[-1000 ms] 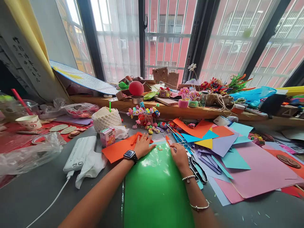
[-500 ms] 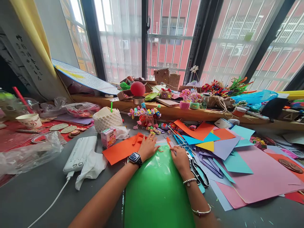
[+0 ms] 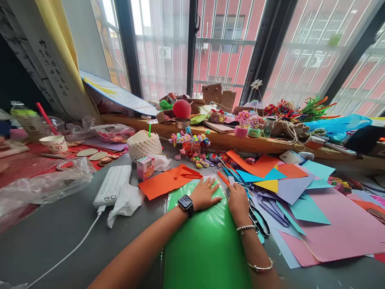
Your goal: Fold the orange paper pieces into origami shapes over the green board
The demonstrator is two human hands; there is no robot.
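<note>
A glossy green folder (image 3: 207,249) in a clear sleeve lies in front of me. My left hand (image 3: 206,194), with a watch at the wrist, rests flat on its upper part, fingers spread. My right hand (image 3: 239,204) is at the folder's upper right edge with its fingers curled together. By those fingertips are a small whitish piece (image 3: 231,180) and an orange strip (image 3: 223,178); whether the fingers grip the piece is unclear. Left of the folder's top is a sheet of orange paper (image 3: 162,184) with folded orange strips (image 3: 189,175) on it. Black-handled scissors (image 3: 261,220) lie beside my right wrist.
Coloured paper sheets (image 3: 331,237) spread over the right side. At left are a white power bank (image 3: 112,186) with a cable, a crumpled tissue (image 3: 126,206) and a small pink box (image 3: 145,167). Yarn flowers (image 3: 191,146) stand behind, below the cluttered windowsill (image 3: 207,130).
My left hand has moved from the orange strips onto the green folder and flattened there. A small orange scrap on the folder is no longer visible. The view has turned slightly left.
</note>
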